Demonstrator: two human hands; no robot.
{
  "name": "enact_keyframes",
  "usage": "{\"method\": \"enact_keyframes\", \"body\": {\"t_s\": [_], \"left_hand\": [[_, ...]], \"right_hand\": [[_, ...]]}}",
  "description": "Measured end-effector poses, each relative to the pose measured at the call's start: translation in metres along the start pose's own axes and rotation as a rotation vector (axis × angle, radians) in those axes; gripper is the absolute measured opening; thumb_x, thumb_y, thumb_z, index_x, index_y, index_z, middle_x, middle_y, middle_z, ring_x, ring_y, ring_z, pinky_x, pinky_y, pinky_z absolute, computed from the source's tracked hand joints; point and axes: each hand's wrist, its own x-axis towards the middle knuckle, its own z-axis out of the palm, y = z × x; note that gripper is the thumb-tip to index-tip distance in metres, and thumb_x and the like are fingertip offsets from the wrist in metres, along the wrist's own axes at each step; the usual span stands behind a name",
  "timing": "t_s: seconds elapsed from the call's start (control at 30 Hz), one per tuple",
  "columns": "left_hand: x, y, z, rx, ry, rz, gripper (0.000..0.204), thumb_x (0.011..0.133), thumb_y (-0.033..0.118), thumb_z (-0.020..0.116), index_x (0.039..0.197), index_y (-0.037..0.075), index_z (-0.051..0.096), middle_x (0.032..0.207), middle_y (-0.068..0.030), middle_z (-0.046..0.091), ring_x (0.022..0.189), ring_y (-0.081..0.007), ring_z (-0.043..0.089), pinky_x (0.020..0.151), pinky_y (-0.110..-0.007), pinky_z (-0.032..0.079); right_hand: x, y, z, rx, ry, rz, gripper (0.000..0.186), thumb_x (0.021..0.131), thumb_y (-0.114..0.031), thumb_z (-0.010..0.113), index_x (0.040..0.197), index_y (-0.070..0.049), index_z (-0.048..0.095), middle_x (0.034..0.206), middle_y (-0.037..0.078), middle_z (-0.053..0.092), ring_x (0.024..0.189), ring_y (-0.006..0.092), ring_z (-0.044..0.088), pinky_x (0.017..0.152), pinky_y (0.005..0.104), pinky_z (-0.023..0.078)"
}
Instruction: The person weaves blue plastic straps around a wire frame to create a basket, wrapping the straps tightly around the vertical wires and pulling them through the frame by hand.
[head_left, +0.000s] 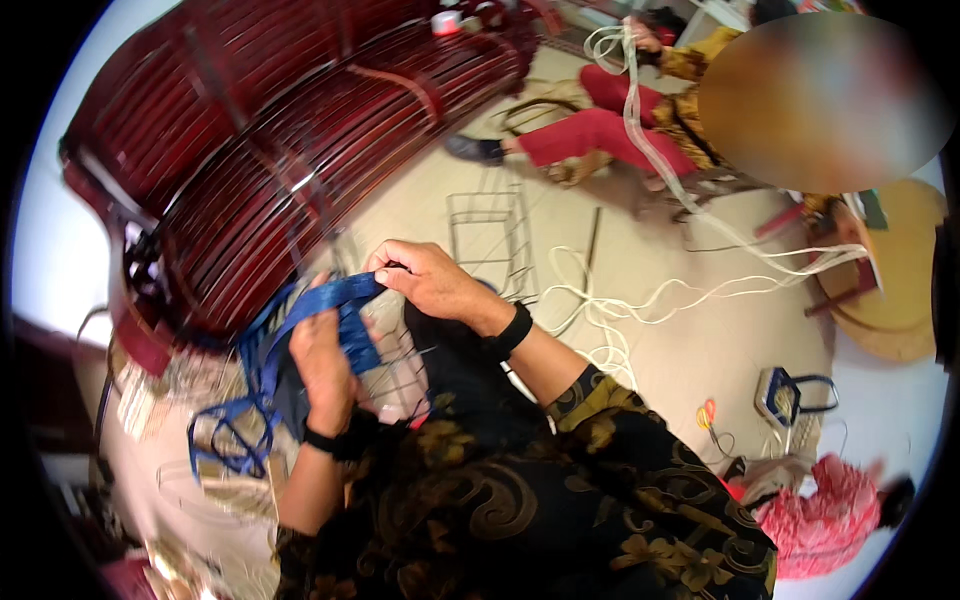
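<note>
A: Which step does this view show?

B: Blue strap (345, 289) in work, above my lap, with a wire grid (397, 378) just below it. I judge the step to be a drawing-out or folding of the strap by hand; the next move seems to call for a steady pinch and a strap kept flat, free of twists

A: And the hands?

B: Right hand (432, 286): thumb and forefinger pressed together on the strap's right-hand part, other fingers curled. Left hand (322, 368): fingers raised against the strap, their tips hidden by it; how firmly they close I cannot tell

A: What lies around?

B: Upper left, a dark-red bench (300, 150); upper right, a co-worker's hand (645, 38) with pale cord (650, 143)
</note>
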Motion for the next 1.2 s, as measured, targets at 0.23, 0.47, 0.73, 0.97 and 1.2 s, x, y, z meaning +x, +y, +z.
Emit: {"method": "enact_keyframes", "body": {"t_s": [0.23,0.47,0.73,0.97,1.2], "left_hand": [[-0.008,0.016,0.007,-0.04,-0.064,0.06,0.046,0.102,0.014,0.047,0.146,0.005,0.038,0.086,-0.014,0.065,0.065,-0.0197,0.065,0.057,-0.033,0.058],[-0.005,0.01,0.01,-0.029,-0.002,-0.006,0.042,0.102,0.009,0.045,0.143,0.006,0.044,0.087,-0.0094,0.064,0.066,-0.0179,0.065,0.057,-0.031,0.058],[-0.003,0.01,0.007,-0.064,-0.117,-0.028,0.044,0.103,0.009,0.043,0.147,0.007,0.036,0.086,-0.0119,0.065,0.062,-0.0183,0.065,0.056,-0.03,0.057],[-0.002,0.013,0.005,-0.052,-0.12,0.013,0.045,0.102,0.009,0.046,0.145,0.004,0.038,0.099,-0.0135,0.065,0.071,-0.0188,0.066,0.059,-0.031,0.06],[-0.007,0.015,0.004,-0.055,-0.08,0.031,0.044,0.105,0.021,0.045,0.146,0.003,0.04,0.086,-0.0079,0.064,0.067,-0.0148,0.065,0.058,-0.027,0.057]], "right_hand": [[-0.193,0.091,-0.208,-0.198,0.861,0.506,0.025,0.094,-0.026,0.056,0.105,-0.005,0.062,0.096,0.01,0.066,0.087,0.0209,0.062,0.075,0.0359,0.05],[-0.456,0.05,-0.357,-1.64,1.158,1.253,0.039,0.084,-0.021,0.058,0.116,0.0,0.064,0.111,0.023,0.067,0.103,0.0388,0.064,0.09,0.0476,0.049],[-0.079,-0.001,-0.087,-0.295,0.412,0.217,0.037,0.088,-0.011,0.061,0.125,-0.006,0.061,0.12,0.008,0.064,0.116,0.0198,0.058,0.099,0.0318,0.043],[0.004,-0.015,0.009,-0.27,0.009,-0.184,0.02,0.086,-0.018,0.068,0.101,-0.003,0.069,0.085,0.01,0.063,0.082,0.0234,0.06,0.075,0.0315,0.047],[-0.223,0.086,-0.257,-0.799,0.811,0.5,0.03,0.088,-0.027,0.061,0.107,-0.005,0.07,0.098,0.012,0.069,0.089,0.0261,0.065,0.077,0.0368,0.049]]}}
